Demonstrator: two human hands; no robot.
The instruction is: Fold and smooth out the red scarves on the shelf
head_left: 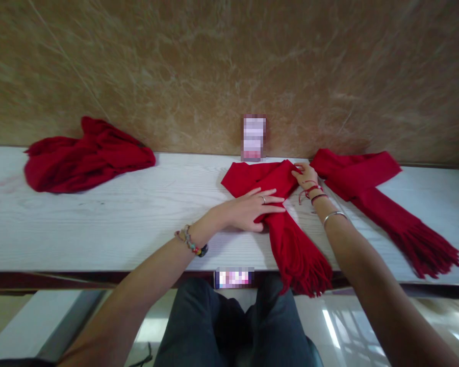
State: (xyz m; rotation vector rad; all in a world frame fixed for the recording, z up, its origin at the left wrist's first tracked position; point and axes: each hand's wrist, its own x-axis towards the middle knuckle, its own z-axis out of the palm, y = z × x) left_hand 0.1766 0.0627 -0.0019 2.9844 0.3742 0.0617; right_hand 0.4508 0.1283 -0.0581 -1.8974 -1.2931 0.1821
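Left hand (252,209) lies open, flat on the middle scarf (290,239); right hand (305,177) pinches its folded corner at two o'clock. Mid-fold, fringe overhanging the table (137,219) at six; creasing needs steady pressure

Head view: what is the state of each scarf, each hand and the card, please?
Middle scarf: folded at an angle, fringe hanging over the table edge.
Left scarf: crumpled in a heap.
Right scarf: bent at an angle, lying flat, untouched.
Left hand: open, pressed flat on the middle scarf.
Right hand: gripping the middle scarf's top fold.
Card: upright against the wall.
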